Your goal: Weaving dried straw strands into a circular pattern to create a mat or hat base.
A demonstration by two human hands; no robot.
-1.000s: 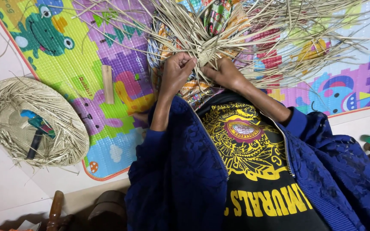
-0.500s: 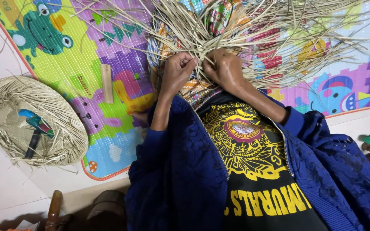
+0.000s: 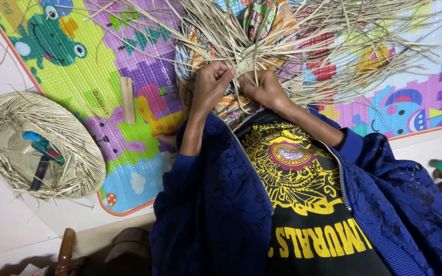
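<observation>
Both hands met at the centre of a bundle of pale dried straw strips [image 3: 282, 46], which lay over patterned cloth on the colourful cartoon-printed foam play mat [image 3: 103, 61], toward the mat's far edge. The left hand [image 3: 210, 84] was curled, its fingers [image 3: 226, 71] pressed together and pinching strips at the small woven knot [image 3: 245, 65] where the weaving began. The right hand [image 3: 267, 89] sat just beside it, touching the same knot; its fingers were folded under the strips, so whether they gripped any I cannot tell.

Judged from how things lay, the piece was at an early stage. Only a small tight core was plaited between the hands, and nearly all the strips fanned out loose and unwoven toward the far edge and the right side of the mat. Most of the weaving was left to do.

Off the mat's left edge, on the pale floor [image 3: 6, 225], rested a round woven straw disc with a fringed rim [image 3: 37, 143], which looked much further along, with a dark-handled tool with blue parts [image 3: 39, 153] lying on it. A short flat wooden stick [image 3: 127, 99] lay on the mat, well apart from the hands. The person wore a dark blue zip jacket [image 3: 216, 204].
</observation>
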